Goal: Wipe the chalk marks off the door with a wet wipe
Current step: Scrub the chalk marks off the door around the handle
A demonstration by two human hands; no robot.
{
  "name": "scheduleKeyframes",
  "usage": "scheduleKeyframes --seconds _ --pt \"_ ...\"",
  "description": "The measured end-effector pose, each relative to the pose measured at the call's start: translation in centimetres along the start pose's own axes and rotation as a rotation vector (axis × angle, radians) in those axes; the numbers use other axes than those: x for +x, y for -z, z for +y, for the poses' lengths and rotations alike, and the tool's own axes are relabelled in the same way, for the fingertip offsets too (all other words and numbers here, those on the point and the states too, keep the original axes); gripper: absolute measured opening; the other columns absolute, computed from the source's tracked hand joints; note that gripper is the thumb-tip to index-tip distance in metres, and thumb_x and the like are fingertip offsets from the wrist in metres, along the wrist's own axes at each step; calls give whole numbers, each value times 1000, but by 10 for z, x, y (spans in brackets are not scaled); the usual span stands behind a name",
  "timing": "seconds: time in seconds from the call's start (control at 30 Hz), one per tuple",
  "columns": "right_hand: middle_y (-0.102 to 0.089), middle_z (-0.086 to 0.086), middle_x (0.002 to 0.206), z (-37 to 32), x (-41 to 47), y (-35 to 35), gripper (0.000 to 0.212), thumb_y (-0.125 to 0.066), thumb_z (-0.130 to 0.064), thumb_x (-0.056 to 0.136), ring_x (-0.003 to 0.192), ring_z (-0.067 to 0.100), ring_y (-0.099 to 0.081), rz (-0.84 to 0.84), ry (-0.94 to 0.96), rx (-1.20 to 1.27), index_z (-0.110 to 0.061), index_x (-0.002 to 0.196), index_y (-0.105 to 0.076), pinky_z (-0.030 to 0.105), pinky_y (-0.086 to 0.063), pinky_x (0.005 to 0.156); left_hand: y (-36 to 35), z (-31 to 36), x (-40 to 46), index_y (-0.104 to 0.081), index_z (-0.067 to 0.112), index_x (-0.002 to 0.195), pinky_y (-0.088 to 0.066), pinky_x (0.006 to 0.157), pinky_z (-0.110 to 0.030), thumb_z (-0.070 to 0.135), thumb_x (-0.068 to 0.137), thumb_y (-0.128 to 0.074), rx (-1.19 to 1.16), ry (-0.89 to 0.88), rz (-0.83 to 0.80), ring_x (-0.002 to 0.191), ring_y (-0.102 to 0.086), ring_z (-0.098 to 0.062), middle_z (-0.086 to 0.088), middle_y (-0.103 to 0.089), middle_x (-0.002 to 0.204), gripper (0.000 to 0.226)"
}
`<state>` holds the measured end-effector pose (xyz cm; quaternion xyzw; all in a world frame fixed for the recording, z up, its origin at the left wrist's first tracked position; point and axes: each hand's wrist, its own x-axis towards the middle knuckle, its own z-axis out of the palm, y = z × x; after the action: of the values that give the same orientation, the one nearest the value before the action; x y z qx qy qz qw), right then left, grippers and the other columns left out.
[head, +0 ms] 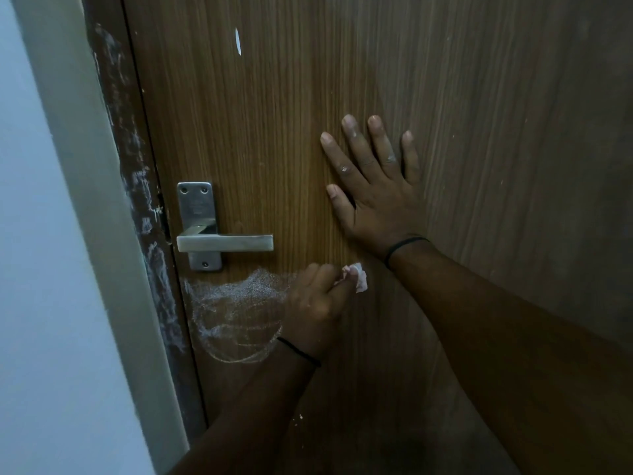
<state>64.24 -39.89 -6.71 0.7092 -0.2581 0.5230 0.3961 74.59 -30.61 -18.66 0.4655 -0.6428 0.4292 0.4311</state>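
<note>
A brown wood-grain door (342, 80) fills the view. White chalk marks (233, 303) smear across it just below the handle, with curved lines lower down. My left hand (313, 303) is closed around a small crumpled white wet wipe (358, 277) and presses it to the door at the right edge of the chalk patch. Pressed flat on the door above and to the right is my right hand (373, 186), fingers spread and holding nothing. Each wrist wears a thin black band.
A metal lever handle (222, 242) on a steel plate sits just above the chalk. The dark door frame (137, 166) to the left carries more white smudges. A pale wall (41, 269) lies further left. A small white fleck (237, 41) marks the door's upper part.
</note>
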Motion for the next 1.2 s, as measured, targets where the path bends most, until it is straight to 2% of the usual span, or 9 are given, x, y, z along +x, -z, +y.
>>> scheduleKeyframes --seconds 0.1,0.3,0.57,0.7,0.8,0.87,1.0,1.2 --pt "-25 0 164 1 0 1 54 -32 -46 105 152 27 -19 -2 -3 -3 -30 157 -26 59 -17 120 -3 6 3 -75 3 95 -40 52 -32 7 86 -72 -1 49 26 63 -51 -19 -6 -61 73 11" --pt "-25 0 164 -1 0 1 54 -30 -45 106 153 27 -19 -6 -3 -2 -30 157 -27 59 -18 120 -4 8 15 -75 4 93 -39 52 -34 7 87 -70 5 4 31 60 -50 -21 -7 -58 69 9" --pt "-29 2 163 -2 0 4 53 -34 -44 104 151 28 -23 4 -14 13 -29 155 -33 59 -18 120 14 -13 -25 -75 4 104 -47 56 -33 9 81 -77 58 42 -2 69 -59 -24 -11 -67 83 23" --pt "-29 2 163 -2 0 5 54 -35 -44 104 151 28 -23 -1 -18 6 -29 155 -33 59 -19 119 13 -14 -3 -75 4 101 -40 55 -31 9 85 -73 77 30 25 65 -52 -21 -9 -62 78 17" --pt "-29 2 162 -3 0 5 54 -35 -44 104 151 28 -23 1 -11 5 -28 155 -32 59 -19 120 10 -16 -4 -75 4 99 -41 56 -33 9 89 -69 57 83 74 65 -52 -20 -8 -62 78 13" --pt "-29 2 162 -2 0 6 54 -35 -44 104 151 28 -23 -4 -18 11 -28 155 -32 59 -19 120 9 -12 -25 -76 5 99 -45 56 -36 8 84 -74 44 82 26 66 -56 -21 -10 -65 79 16" --pt "-29 2 163 -3 0 7 53 -34 -44 104 151 28 -23 -5 -20 -2 -29 155 -32 59 -20 120 14 -10 -42 -76 5 102 -46 55 -31 8 77 -80 67 0 -75 64 -58 -23 -12 -67 80 26" --pt "-30 2 162 -4 -2 6 53 -35 -43 104 151 28 -24 10 -31 1 -29 155 -32 58 -19 120 19 -19 -15 -76 5 100 -38 58 -27 10 88 -70 121 119 76 67 -52 -19 -9 -63 80 14"
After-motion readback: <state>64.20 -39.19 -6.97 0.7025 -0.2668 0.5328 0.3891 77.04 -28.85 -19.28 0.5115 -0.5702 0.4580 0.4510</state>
